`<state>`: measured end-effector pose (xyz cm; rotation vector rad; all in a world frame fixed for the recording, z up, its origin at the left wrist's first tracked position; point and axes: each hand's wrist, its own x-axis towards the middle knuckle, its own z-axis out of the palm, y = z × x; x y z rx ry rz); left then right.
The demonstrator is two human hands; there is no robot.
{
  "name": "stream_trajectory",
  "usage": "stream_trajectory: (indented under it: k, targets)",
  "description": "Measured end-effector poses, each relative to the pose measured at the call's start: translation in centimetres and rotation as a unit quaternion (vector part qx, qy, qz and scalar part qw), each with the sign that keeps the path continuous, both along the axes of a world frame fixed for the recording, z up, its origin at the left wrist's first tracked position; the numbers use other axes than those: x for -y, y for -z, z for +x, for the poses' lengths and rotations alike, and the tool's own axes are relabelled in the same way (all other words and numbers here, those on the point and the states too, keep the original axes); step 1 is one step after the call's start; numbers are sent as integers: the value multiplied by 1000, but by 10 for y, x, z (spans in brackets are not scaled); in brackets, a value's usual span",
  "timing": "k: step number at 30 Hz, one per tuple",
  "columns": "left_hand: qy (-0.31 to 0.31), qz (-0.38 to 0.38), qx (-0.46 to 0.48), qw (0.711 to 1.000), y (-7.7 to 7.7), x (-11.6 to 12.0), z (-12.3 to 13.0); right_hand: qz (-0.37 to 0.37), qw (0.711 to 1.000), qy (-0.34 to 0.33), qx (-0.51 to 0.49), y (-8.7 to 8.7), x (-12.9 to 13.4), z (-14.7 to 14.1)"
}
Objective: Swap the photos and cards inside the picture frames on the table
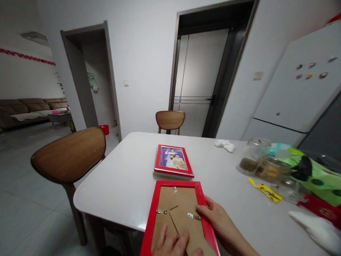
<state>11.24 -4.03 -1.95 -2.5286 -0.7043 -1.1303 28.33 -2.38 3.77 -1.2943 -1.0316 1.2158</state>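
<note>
A red picture frame (155,214) is tilted at the table's near edge with its back toward me. Its brown backing board (186,198) has small metal clips (193,216) at the top and both sides, and dark slits near the middle. My right hand (218,221) grips the frame's right edge, thumb on the front-facing rim and the other fingers mostly hidden beneath. My left hand (173,247) lies on the lower backing board with its fingers apart; its lower part is cut off by the picture's bottom. Just beyond, another red framed photo (174,157) rests face up on a stack.
The white table (113,186) carries glass jars (251,157), a green bag (317,175), a yellow wrapper (266,192) and crumpled tissue (225,145) on its right side. Wooden chairs (73,153) stand at the left and the far end. A white fridge (295,90) stands right.
</note>
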Motion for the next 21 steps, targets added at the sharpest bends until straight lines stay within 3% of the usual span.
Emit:
stream_trajectory:
  k: [3, 8, 12, 15, 18, 21]
  targets:
    - [4, -2, -4, 1000, -2, -3, 2, 34, 977, 42, 206, 13, -11, 6]
    - [1, -30, -11, 999, 2, -5, 4, 67, 873, 66, 478, 37, -15, 12]
    - [25, -100, -76, 992, -3, -5, 1, 80, 833, 61, 543, 42, -16, 11]
    - [62, -239, -110, 963, -20, -11, -10, 77, 827, 50, 555, 39, -15, 11]
    - [-13, -371, -65, 926, -37, -27, -27, 77, 825, 24, 560, 37, -13, 10]
    - [-88, -435, -9, 896, -39, -49, -41, 68, 823, 9, 564, 38, -12, 8]
